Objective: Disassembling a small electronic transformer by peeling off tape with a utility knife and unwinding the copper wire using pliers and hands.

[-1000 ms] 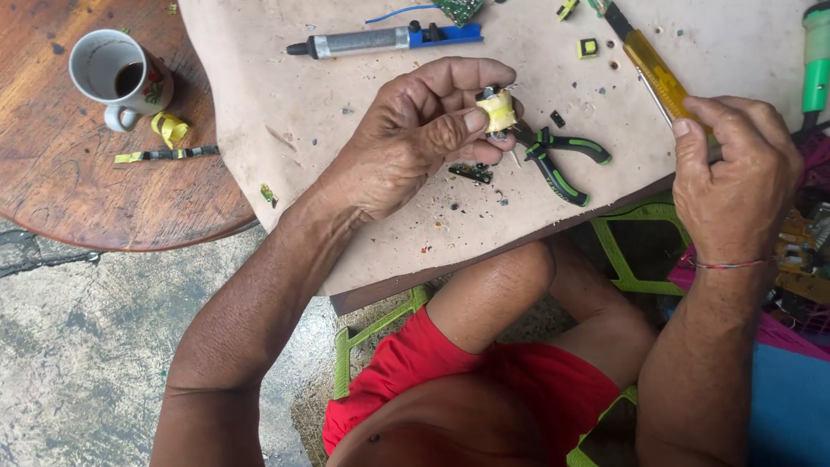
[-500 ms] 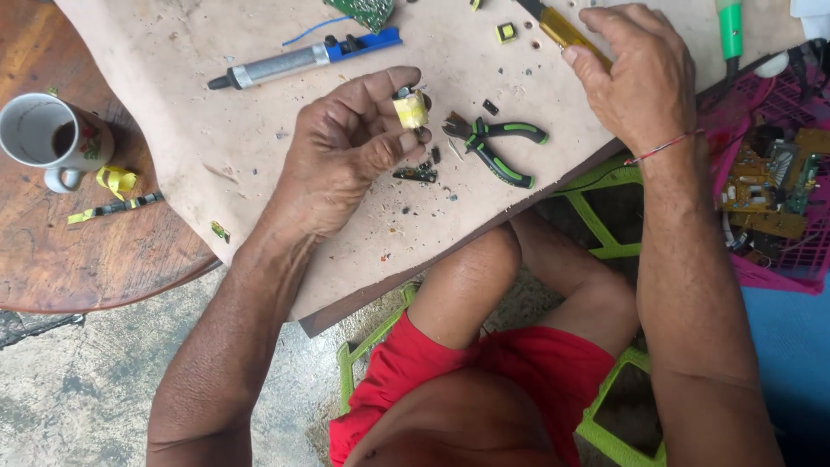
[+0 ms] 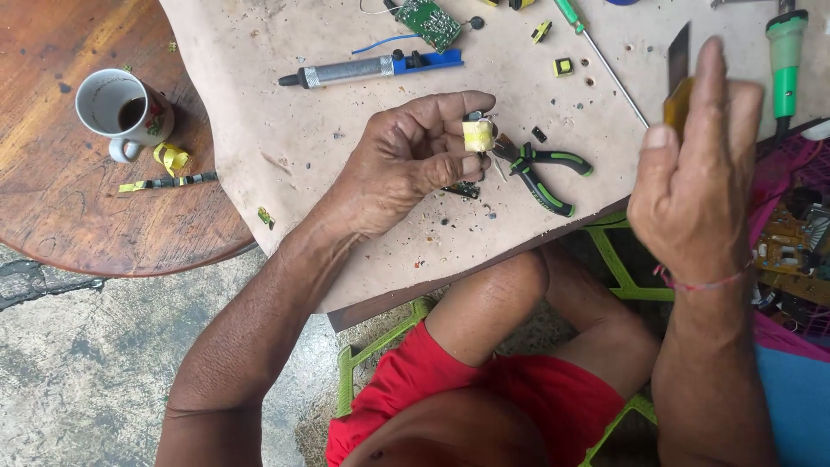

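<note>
My left hand (image 3: 406, 160) pinches a small yellow-taped coil part (image 3: 477, 135) between thumb and fingers, just above the beige work board (image 3: 285, 147). Green-and-black pliers (image 3: 540, 169) lie right beside it on the board. My right hand (image 3: 692, 186) is raised over the board's right edge and grips a cutter knife (image 3: 677, 82) with an amber handle, its dark blade pointing up. The two hands are apart, with the pliers between them.
A blue and silver solder sucker (image 3: 372, 69), a green circuit board (image 3: 430, 22), a green-handled screwdriver (image 3: 596, 52) and small yellow parts lie on the board. A white mug (image 3: 117, 108) and tape scraps sit on the round wooden table (image 3: 78, 216) at left. A pink crate (image 3: 791, 242) stands at right.
My right hand has lifted the cutter knife off the board and brought it down toward me. My left hand keeps hold of the yellow coil part. The view has shifted.
</note>
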